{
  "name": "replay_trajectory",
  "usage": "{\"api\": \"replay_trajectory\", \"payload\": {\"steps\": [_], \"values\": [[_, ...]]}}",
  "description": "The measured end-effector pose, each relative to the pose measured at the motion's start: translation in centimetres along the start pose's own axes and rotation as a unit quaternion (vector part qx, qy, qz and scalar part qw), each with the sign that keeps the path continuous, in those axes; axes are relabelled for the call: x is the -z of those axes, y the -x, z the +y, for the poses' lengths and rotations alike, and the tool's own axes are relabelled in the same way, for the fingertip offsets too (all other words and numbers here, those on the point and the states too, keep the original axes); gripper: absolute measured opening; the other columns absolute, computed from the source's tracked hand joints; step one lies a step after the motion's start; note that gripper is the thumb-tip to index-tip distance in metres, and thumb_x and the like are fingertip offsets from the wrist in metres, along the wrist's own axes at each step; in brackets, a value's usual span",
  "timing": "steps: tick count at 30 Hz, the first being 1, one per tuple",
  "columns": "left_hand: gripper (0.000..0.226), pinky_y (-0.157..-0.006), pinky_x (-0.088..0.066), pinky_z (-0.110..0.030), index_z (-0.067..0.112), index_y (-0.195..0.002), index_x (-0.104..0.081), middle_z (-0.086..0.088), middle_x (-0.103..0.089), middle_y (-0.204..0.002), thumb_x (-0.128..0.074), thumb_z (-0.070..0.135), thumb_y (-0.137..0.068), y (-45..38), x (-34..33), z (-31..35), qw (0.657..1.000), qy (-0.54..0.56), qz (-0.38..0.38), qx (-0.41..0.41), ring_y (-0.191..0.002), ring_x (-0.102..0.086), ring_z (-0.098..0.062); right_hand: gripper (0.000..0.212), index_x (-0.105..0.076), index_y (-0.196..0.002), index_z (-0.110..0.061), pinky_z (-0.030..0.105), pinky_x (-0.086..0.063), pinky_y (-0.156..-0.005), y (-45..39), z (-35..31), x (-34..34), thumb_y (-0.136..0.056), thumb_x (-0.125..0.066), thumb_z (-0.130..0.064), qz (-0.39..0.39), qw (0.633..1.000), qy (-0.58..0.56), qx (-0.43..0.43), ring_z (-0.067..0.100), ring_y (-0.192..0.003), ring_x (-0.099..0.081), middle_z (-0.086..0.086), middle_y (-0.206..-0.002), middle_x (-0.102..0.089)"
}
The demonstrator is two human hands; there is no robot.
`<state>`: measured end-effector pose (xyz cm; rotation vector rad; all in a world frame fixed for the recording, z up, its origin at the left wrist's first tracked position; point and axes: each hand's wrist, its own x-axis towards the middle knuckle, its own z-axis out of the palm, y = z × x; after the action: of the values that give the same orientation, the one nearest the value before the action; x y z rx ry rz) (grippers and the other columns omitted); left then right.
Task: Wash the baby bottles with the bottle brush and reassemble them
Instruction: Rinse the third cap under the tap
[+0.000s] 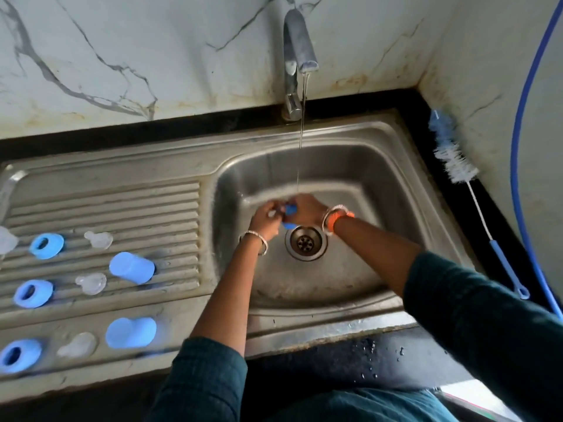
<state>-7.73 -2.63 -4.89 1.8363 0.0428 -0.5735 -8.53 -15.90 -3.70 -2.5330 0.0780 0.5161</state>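
Both hands meet in the sink basin [350,166] under a thin stream of water from the tap [297,53]. My left hand [265,219] and my right hand [306,211] together hold a small blue bottle part [290,211], mostly hidden by fingers. On the ribbed drainboard [122,202] at the left lie three blue collar rings [47,245], [33,293], [19,356], three clear teats [99,239], [90,283], [77,345] and two blue caps [132,268], [131,332]. The bottle brush [454,156] lies on the black counter at the right.
The drain [305,242] sits just below the hands. A blue hose [518,147] runs down the right wall. Water drops lie on the black counter edge [365,351] in front. A clear object [6,239] shows at the far left edge.
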Motion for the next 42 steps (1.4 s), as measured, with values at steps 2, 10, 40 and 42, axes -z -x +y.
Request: {"api": "replay_trajectory", "payload": {"steps": [2, 10, 40, 42], "values": [[0.017, -0.049, -0.049, -0.02, 0.022, -0.086, -0.057, 0.003, -0.059, -0.081, -0.05, 0.009, -0.096, -1.3, 0.5, 3.6, 0.999, 0.026, 0.003, -0.021, -0.066, -0.056, -0.004, 0.024, -0.06, -0.084, -0.01, 0.028, -0.04, -0.063, -0.5, -1.0, 4.1, -0.083, -0.072, -0.031, 0.025, 0.998, -0.063, 0.004, 0.023, -0.078, -0.059, 0.01, -0.085, -0.06], [0.017, -0.069, -0.041, -0.029, 0.004, -0.086, -0.062, -0.019, -0.059, -0.086, -0.053, 0.015, -0.095, -4.1, 0.8, 12.7, 0.964, -0.121, 0.125, -0.2, -0.078, -0.05, -0.018, 0.06, -0.043, -0.125, 0.0, 0.037, -0.045, -0.076, -1.6, -4.0, 10.3, -0.075, -0.072, -0.013, 0.22, 0.972, -0.04, 0.066, 0.039, -0.102, -0.059, 0.022, -0.112, -0.06], [0.019, -0.062, -0.047, -0.03, 0.003, -0.077, -0.073, -0.015, -0.07, -0.074, -0.058, 0.015, -0.079, -3.5, 0.7, 13.6, 0.952, -0.106, 0.19, -0.215, -0.067, -0.063, -0.021, 0.042, -0.045, -0.12, -0.004, 0.038, -0.049, -0.072, -0.3, -5.1, 11.6, -0.083, -0.064, -0.009, 0.233, 0.954, 0.171, 0.075, 0.037, -0.097, -0.064, 0.019, -0.109, -0.064], [0.017, -0.06, -0.042, -0.025, 0.004, -0.075, -0.072, -0.01, -0.068, -0.065, -0.059, 0.014, -0.08, -3.3, 0.3, 13.8, 0.962, -0.039, 0.175, -0.208, -0.06, -0.055, -0.009, 0.035, -0.054, -0.112, -0.002, 0.036, -0.048, -0.069, -0.6, -5.1, 11.8, -0.081, -0.067, -0.007, 0.221, 0.966, 0.1, 0.095, 0.036, -0.088, -0.065, 0.02, -0.101, -0.065]]}}
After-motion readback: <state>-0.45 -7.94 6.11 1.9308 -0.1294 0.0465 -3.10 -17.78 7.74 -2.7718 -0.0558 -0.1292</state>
